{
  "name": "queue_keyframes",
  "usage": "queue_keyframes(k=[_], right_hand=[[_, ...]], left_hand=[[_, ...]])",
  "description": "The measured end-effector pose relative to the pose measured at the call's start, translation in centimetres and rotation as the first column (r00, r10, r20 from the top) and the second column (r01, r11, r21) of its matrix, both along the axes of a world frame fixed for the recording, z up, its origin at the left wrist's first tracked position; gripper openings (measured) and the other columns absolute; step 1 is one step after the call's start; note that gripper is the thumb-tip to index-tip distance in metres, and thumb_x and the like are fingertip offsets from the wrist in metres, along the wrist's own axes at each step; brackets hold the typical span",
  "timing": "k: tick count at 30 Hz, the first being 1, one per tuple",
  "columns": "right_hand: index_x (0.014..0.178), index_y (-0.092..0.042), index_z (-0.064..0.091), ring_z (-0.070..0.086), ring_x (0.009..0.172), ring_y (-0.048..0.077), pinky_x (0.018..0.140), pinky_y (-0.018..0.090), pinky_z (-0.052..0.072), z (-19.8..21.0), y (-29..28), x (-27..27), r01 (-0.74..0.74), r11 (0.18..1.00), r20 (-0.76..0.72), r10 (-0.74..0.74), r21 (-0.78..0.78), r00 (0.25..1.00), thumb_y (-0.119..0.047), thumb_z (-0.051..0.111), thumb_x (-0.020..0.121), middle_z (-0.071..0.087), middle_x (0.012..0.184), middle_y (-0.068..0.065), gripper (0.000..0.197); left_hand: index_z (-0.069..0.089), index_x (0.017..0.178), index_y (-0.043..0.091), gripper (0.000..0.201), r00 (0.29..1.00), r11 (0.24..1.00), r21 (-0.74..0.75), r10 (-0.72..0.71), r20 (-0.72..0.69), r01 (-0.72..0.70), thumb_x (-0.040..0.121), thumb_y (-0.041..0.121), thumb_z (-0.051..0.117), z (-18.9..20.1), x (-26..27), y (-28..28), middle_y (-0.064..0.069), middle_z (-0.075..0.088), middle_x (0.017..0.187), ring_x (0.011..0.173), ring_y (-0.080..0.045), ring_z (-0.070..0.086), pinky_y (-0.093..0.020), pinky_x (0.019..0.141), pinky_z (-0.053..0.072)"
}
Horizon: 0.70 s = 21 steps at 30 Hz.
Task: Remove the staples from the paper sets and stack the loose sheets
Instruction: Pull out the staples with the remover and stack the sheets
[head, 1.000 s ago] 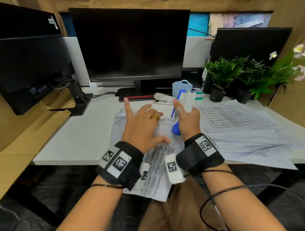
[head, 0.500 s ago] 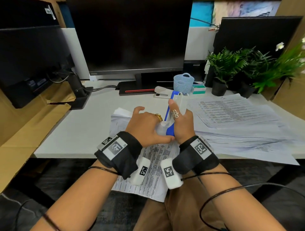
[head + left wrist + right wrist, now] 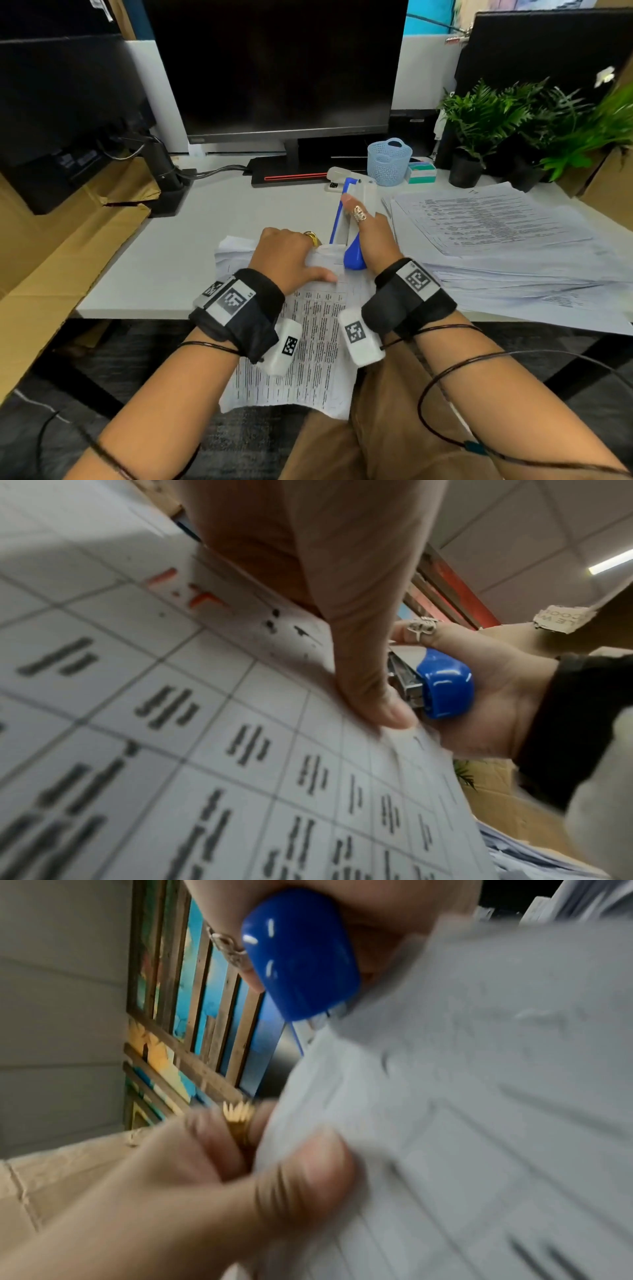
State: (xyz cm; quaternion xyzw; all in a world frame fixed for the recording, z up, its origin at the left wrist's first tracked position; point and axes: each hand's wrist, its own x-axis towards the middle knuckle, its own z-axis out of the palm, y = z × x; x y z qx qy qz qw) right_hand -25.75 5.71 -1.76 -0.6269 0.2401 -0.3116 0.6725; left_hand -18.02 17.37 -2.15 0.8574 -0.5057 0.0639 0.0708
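Note:
A stapled paper set (image 3: pixel 308 342) with printed tables hangs over the desk's front edge towards my lap. My left hand (image 3: pixel 294 260) grips its top edge, thumb (image 3: pixel 359 669) pressed on the top sheet (image 3: pixel 205 723) and fingers curled behind it. My right hand (image 3: pixel 371 236) holds a blue and white stapler (image 3: pixel 349 219) upright. Its blue rounded end (image 3: pixel 445 688) sits at the top right corner of the set, just beside my left thumb. The right wrist view shows that blue end (image 3: pixel 301 955) against the paper (image 3: pixel 479 1096), blurred. The staple itself is hidden.
A spread pile of loose printed sheets (image 3: pixel 496 233) covers the desk's right side. Behind the hands stand a white stapler (image 3: pixel 342 174), a light blue basket (image 3: pixel 388 161), potted plants (image 3: pixel 479 123) and monitors (image 3: pixel 274 68). Brown cardboard (image 3: pixel 68 257) lies to the left.
My left hand went from spread flat on the paper to curled on its top edge. The right hand brought the stapler down and nearer, to the set's corner.

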Motion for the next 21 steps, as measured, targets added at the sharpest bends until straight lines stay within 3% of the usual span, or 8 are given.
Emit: queue_keyframes(k=[2,3,5,7,11,14,18,21], right_hand=[[0.103,-0.02,0.061,0.06,0.089,0.01,0.079,0.021,0.044,0.9,-0.7,0.3,0.036,0.999,0.0,-0.036,0.034,0.999,-0.035,0.053,0.093,0.065,0.102,-0.002,0.02],[0.095,-0.026,0.058,0.057,0.086,0.009,0.083,0.024,0.044,1.4,-1.0,0.3,0.067,0.997,-0.007,-0.066,0.046,0.998,-0.037,0.053,0.092,0.063,0.095,-0.005,0.013],[0.081,-0.029,0.054,0.055,0.086,0.015,0.092,0.032,0.044,1.6,-1.3,0.4,0.097,0.994,-0.051,-0.094,0.048,0.994,-0.042,0.052,0.092,0.059,0.087,-0.003,0.017],[0.077,-0.031,0.05,0.052,0.084,0.014,0.092,0.032,0.042,1.5,-1.1,0.4,0.099,0.994,-0.07,-0.095,0.043,0.993,-0.044,0.051,0.092,0.056,0.082,-0.003,0.02],[0.087,-0.029,0.057,0.055,0.086,0.016,0.093,0.034,0.043,0.5,-0.3,0.8,0.096,0.995,-0.081,-0.097,-0.011,0.992,-0.046,0.052,0.091,0.06,0.085,-0.005,0.018],[0.083,-0.028,0.055,0.055,0.086,0.018,0.089,0.034,0.045,0.0,0.1,1.0,0.117,0.993,-0.071,-0.118,-0.017,0.99,-0.044,0.052,0.092,0.059,0.084,-0.002,0.018],[0.085,-0.024,0.056,0.055,0.083,0.018,0.075,0.026,0.045,-0.2,0.7,1.2,0.147,0.987,-0.037,-0.149,-0.059,0.988,-0.039,0.049,0.094,0.06,0.089,0.003,0.019],[0.09,-0.02,0.06,0.06,0.088,0.021,0.078,0.029,0.049,-0.4,1.0,1.6,0.179,0.981,-0.004,-0.179,-0.07,0.984,-0.035,0.05,0.095,0.063,0.092,0.004,0.018]], left_hand=[[0.063,0.097,0.019,0.06,1.0,0.999,-0.033,0.015,-0.018,-0.015,0.07,0.072,0.056,-0.1,0.8,0.6,0.003,0.062,0.081,0.087,-0.019,0.058,-0.03,0.082,0.03],[0.063,0.099,0.02,0.059,1.0,0.999,-0.047,0.016,-0.013,-0.016,0.071,0.071,0.056,-0.3,1.0,0.9,0.002,0.063,0.083,0.087,-0.019,0.058,-0.031,0.081,0.03],[0.063,0.097,0.02,0.056,1.0,0.999,-0.049,0.021,0.0,-0.021,0.073,0.07,0.055,-0.5,1.0,1.3,0.004,0.06,0.079,0.083,-0.018,0.056,-0.031,0.08,0.029],[0.063,0.095,0.02,0.055,1.0,0.999,-0.043,0.026,0.009,-0.026,0.074,0.07,0.054,-0.6,0.9,1.4,0.005,0.056,0.075,0.079,-0.017,0.054,-0.03,0.079,0.028],[0.064,0.099,0.021,0.056,0.999,0.998,-0.041,0.039,0.011,-0.038,0.075,0.07,0.053,-0.6,0.9,1.4,0.003,0.063,0.082,0.082,-0.016,0.056,-0.032,0.087,0.03],[0.064,0.102,0.02,0.058,0.999,0.999,-0.034,0.043,0.02,-0.043,0.076,0.07,0.052,-0.6,0.8,1.3,0.002,0.063,0.084,0.082,-0.016,0.055,-0.033,0.089,0.032],[0.06,0.093,0.02,0.053,0.999,0.998,-0.038,0.051,0.012,-0.051,0.076,0.069,0.053,-0.6,0.6,1.3,0.006,0.052,0.073,0.076,-0.015,0.049,-0.032,0.089,0.031],[0.06,0.091,0.021,0.051,0.999,0.998,-0.047,0.038,-0.006,-0.039,0.075,0.069,0.054,-0.4,0.4,1.3,0.008,0.047,0.069,0.073,-0.014,0.045,-0.032,0.088,0.029]])
